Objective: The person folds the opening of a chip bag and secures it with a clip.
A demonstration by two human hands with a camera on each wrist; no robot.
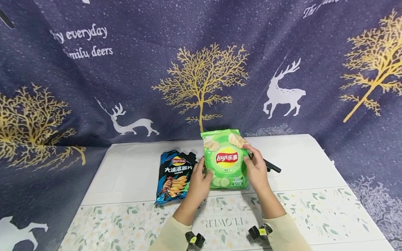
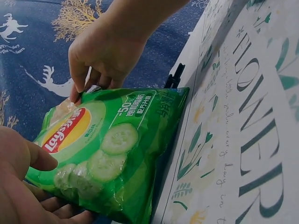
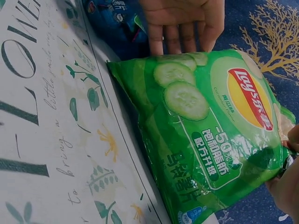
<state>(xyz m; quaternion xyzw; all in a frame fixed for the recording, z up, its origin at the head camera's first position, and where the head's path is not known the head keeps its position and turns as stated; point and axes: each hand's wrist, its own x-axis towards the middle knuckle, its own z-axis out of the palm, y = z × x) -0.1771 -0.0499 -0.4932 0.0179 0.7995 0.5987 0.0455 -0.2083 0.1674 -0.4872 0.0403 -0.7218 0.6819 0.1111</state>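
A green bag of Lay's cucumber chips (image 1: 226, 174) is held tilted up, front facing me, low over the table. My left hand (image 1: 199, 181) holds its left side, the thumb on the front and the fingers along the edge and behind. At the upper right edge, the right hand (image 1: 258, 167) pinches the bag; the left wrist view shows those fingertips (image 2: 77, 95) at the crinkled edge. To the left lies a dark blue bag of Lay's chips (image 1: 172, 181), partly covered by the left hand.
A black clip-like piece (image 1: 188, 158) lies over the blue bag's upper right corner. Another black stick-shaped piece (image 1: 273, 166) pokes out right of the green bag. The white table (image 1: 135, 167) has a floral mat (image 1: 125, 223) in front and a dark printed curtain (image 1: 201, 31) behind.
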